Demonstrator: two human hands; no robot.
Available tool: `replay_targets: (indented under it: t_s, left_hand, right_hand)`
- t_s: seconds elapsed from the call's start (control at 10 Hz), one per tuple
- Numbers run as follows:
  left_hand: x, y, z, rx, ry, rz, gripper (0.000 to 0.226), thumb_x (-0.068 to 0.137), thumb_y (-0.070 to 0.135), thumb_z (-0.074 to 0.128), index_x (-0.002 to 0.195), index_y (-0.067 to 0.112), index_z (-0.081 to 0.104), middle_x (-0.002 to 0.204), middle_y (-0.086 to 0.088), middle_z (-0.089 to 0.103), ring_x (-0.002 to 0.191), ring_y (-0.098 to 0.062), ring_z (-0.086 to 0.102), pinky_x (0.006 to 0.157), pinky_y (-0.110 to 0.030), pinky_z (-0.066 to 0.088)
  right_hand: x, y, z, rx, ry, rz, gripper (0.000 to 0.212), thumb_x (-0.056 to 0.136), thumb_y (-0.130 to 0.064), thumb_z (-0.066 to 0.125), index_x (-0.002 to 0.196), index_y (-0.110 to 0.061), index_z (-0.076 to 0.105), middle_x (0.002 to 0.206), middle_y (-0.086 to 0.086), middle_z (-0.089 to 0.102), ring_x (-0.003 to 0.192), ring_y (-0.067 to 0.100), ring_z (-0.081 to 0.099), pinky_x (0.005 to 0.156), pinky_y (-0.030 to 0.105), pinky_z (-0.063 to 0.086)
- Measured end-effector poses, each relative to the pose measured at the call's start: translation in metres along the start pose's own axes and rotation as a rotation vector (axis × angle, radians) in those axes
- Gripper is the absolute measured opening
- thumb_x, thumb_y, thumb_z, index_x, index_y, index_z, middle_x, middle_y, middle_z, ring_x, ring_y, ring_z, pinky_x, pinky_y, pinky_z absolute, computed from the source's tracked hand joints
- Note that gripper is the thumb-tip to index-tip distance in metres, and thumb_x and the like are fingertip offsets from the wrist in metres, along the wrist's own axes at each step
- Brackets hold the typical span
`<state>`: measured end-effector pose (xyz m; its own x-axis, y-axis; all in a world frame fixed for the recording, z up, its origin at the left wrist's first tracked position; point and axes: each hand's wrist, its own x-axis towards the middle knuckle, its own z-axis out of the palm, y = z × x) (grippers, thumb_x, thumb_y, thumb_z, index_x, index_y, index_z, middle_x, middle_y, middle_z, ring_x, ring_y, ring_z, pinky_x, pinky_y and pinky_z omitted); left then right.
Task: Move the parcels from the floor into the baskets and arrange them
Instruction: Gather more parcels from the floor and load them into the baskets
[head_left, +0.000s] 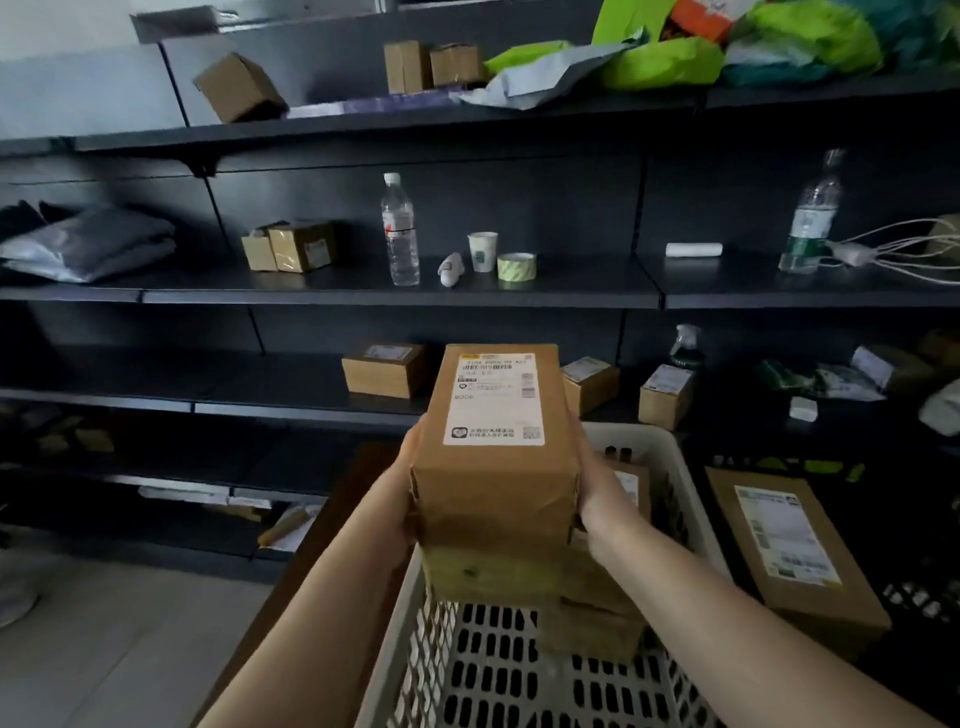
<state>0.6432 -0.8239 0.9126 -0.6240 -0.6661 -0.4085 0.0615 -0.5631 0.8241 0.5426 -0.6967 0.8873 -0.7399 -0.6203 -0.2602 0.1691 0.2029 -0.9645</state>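
I hold a brown cardboard parcel (496, 457) with a white shipping label on top, above the white perforated basket (675, 467). My left hand (408, 486) grips its left side and my right hand (605, 506) grips its right side. Under it sit other brown parcels (524, 577), stacked inside the basket; my hands seem to reach down to the upper one. Another parcel (631, 486) leans at the basket's far right wall, mostly hidden. A large flat labelled parcel (795, 551) lies in a dark basket (914, 597) to the right.
Dark metal shelves (332, 291) stand close in front, with small boxes (384, 369), water bottles (400, 234), a paper cup (482, 251), a tape roll (516, 266) and green bags (670, 57). Pale floor (104, 649) lies to the left.
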Motion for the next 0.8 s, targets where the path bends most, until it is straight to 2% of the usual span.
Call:
replay_targets:
  t_s: [0.1,0.2,0.3,0.4,0.5,0.6,0.7,0.8]
  left_hand:
    - [0.051,-0.004,-0.020,0.216,-0.008,0.001,0.046,0.094,0.049,0.042,0.115,0.011,0.059,0.113,-0.012,0.062,0.105,-0.031,0.060,0.090,-0.043,0.051]
    - [0.079,-0.008,-0.028,0.366,-0.032,0.039,0.054,0.094,0.051,0.041,0.127,0.010,0.052,0.123,-0.014,0.059,0.116,-0.034,0.055,0.102,-0.048,0.042]
    - [0.099,-0.017,-0.041,0.521,0.062,0.127,0.033,0.094,0.046,0.042,0.106,0.019,0.058,0.096,-0.003,0.066,0.087,-0.017,0.059,0.078,-0.032,0.048]
    - [0.108,-0.028,-0.050,0.722,0.067,0.214,0.041,0.095,0.046,0.041,0.123,0.020,0.056,0.109,0.000,0.064,0.089,-0.012,0.056,0.072,-0.026,0.043]
    - [0.107,-0.041,-0.051,0.885,-0.052,0.287,0.040,0.091,0.036,0.051,0.127,0.019,0.053,0.099,0.009,0.062,0.085,-0.006,0.057,0.067,-0.019,0.047]
    - [0.097,-0.060,-0.052,1.084,-0.186,0.278,0.045,0.088,0.029,0.054,0.132,0.027,0.046,0.112,0.007,0.063,0.098,-0.011,0.061,0.082,-0.029,0.053]
    - [0.090,-0.072,-0.052,1.383,-0.178,0.339,0.049,0.090,0.029,0.051,0.138,0.027,0.040,0.134,0.001,0.054,0.127,-0.020,0.046,0.116,-0.041,0.023]
    - [0.077,-0.076,-0.055,1.520,-0.199,0.407,0.049,0.089,0.030,0.049,0.138,0.027,0.041,0.135,0.000,0.053,0.132,-0.021,0.038,0.119,-0.043,0.004]
  right_hand:
    - [0.015,-0.004,0.011,0.011,0.104,0.030,0.061,0.085,-0.069,0.031,0.036,-0.048,0.060,0.040,-0.026,0.056,0.043,-0.001,0.058,0.050,0.019,0.036]
    - [0.047,0.004,0.013,0.023,0.221,0.059,0.056,0.085,-0.065,0.042,0.043,-0.034,0.064,0.039,-0.018,0.059,0.060,0.008,0.054,0.054,0.026,0.037]
    - [0.077,0.019,0.011,-0.016,0.234,0.139,0.041,0.082,-0.066,0.050,0.080,-0.029,0.068,0.067,-0.009,0.070,0.076,0.017,0.059,0.067,0.031,0.044]
    - [0.090,0.030,0.017,-0.151,0.258,0.226,0.050,0.090,-0.056,0.045,0.115,-0.016,0.060,0.109,0.004,0.065,0.099,0.026,0.058,0.077,0.034,0.045]
    - [0.091,0.043,0.027,-0.297,0.215,0.257,0.034,0.091,-0.046,0.049,0.102,-0.017,0.062,0.089,0.000,0.063,0.085,0.020,0.058,0.086,0.036,0.046]
    - [0.085,0.059,0.032,-0.586,0.098,0.199,0.029,0.090,-0.037,0.054,0.111,-0.021,0.065,0.106,0.000,0.067,0.097,0.020,0.061,0.093,0.037,0.048]
    - [0.073,0.065,0.034,-0.672,0.090,0.134,0.034,0.090,-0.034,0.054,0.121,-0.023,0.060,0.121,0.001,0.062,0.106,0.020,0.057,0.094,0.034,0.046]
    - [0.057,0.068,0.031,-0.723,0.093,0.111,0.039,0.090,-0.035,0.055,0.127,-0.022,0.056,0.126,0.000,0.059,0.109,0.018,0.055,0.091,0.031,0.045]
